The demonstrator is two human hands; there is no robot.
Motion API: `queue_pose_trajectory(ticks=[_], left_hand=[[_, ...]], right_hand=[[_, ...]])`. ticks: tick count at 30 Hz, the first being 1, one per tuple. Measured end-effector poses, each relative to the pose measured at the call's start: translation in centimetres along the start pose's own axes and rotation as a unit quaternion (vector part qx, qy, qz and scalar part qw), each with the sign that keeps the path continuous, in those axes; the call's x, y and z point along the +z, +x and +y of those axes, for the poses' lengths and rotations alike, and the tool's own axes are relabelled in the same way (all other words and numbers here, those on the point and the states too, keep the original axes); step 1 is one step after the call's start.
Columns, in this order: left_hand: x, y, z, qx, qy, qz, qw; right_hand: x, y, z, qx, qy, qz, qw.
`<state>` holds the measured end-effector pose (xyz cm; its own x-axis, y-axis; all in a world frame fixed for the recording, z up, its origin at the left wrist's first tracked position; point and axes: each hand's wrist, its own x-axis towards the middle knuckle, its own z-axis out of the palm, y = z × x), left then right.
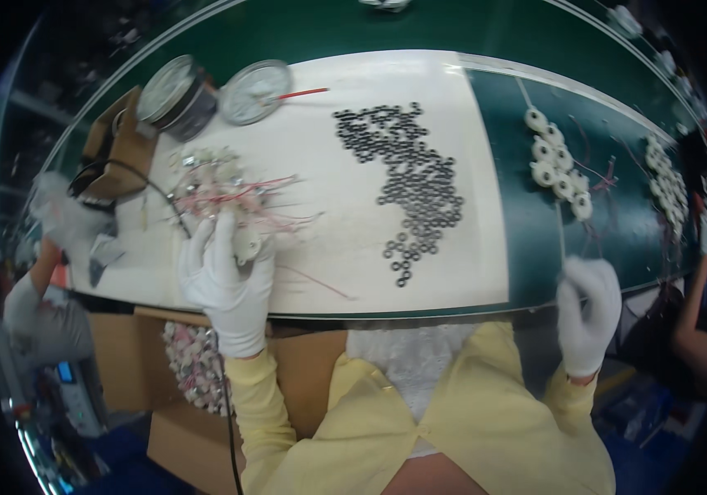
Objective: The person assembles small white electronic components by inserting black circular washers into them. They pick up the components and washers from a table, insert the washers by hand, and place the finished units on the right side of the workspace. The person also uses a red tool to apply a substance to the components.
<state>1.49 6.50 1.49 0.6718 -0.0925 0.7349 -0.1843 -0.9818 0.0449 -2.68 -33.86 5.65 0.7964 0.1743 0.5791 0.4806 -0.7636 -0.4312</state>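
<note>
My left hand [234, 289], in a white glove, is at the front of a pile of small white parts with red wires [213, 186]. A round white part [247, 246] sits between its thumb and fingers, and a thin red wire [320, 283] lies on the sheet beside them. My right hand [588, 313], gloved too, is over the table's front edge on the right. Its fingers are curled together, and what they hold, if anything, cannot be made out. Beyond it, round white parts with dark centres [559, 161] stand clustered on the green surface.
Many small black rings [419, 177] are spread over the white sheet [312, 148]. At the back left are a tin [176, 99], a round lid [254, 91] with a red stick, and a cardboard box [118, 148]. An open carton of parts [192, 367] is below. Other people work at both sides.
</note>
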Motion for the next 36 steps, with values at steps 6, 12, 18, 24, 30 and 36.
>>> queue_pose_trajectory(ticks=[6,12,18,24,30,36], left_hand=[[-0.4,3.4,-1.2,-0.108,-0.108,0.131,0.98],[-3.1,10.7,-3.3,-0.194,-0.392,0.22,0.872],[-8.2,11.4,-0.6,-0.128,-0.722,0.109,0.672],[-15.0,9.2,4.4,-0.027,-0.756,-0.113,0.644],[-10.7,2.5,10.2,-0.27,-0.515,-0.251,0.774],[-1.4,1.5,11.0,-0.259,-0.321,-0.343,0.844]], right_hand=[[6.3,-0.3,-0.9,-0.082,0.237,-0.103,0.963],[6.7,-0.6,-0.1,-0.023,0.277,-0.075,0.958],[3.1,-2.0,3.3,-0.048,0.456,0.042,0.888],[1.1,-6.5,10.3,0.108,0.559,0.209,0.795],[1.1,-6.5,10.3,0.123,0.521,0.158,0.83],[1.0,-6.3,9.5,0.15,0.49,0.122,0.85]])
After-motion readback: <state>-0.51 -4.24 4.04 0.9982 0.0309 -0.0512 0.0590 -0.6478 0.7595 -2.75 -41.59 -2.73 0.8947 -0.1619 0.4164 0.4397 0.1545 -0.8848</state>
